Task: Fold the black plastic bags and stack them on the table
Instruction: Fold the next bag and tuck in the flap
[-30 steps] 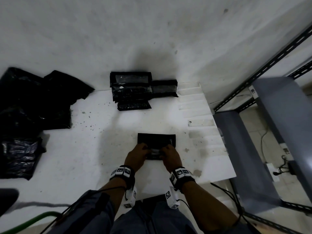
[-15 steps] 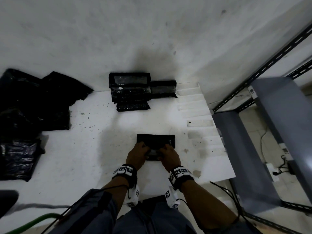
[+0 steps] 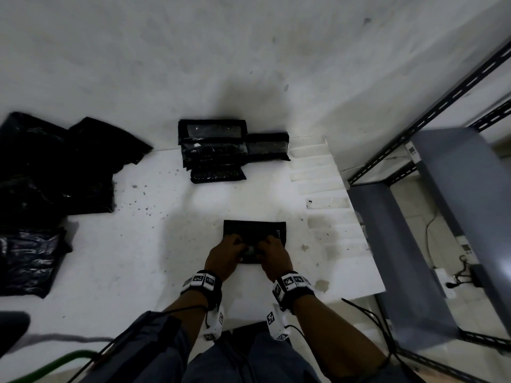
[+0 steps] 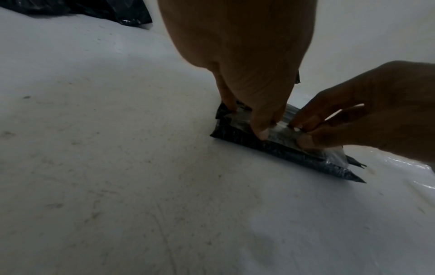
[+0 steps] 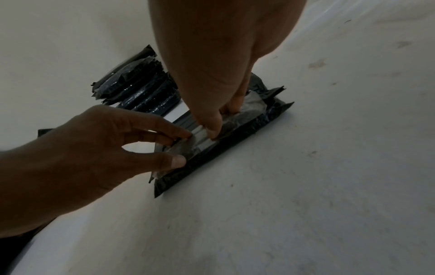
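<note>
While flat on table [image 3: 132, 272], folded bag [image 3: 254, 230] under both hands (fingertips pinching).

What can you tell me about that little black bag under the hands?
The black bag is a flat, folded rectangle of shiny, crinkled plastic with a clear strip across its top. It lies on the white table, near its front edge. The left hand and right hand pinch the strip with their fingertips.
</note>
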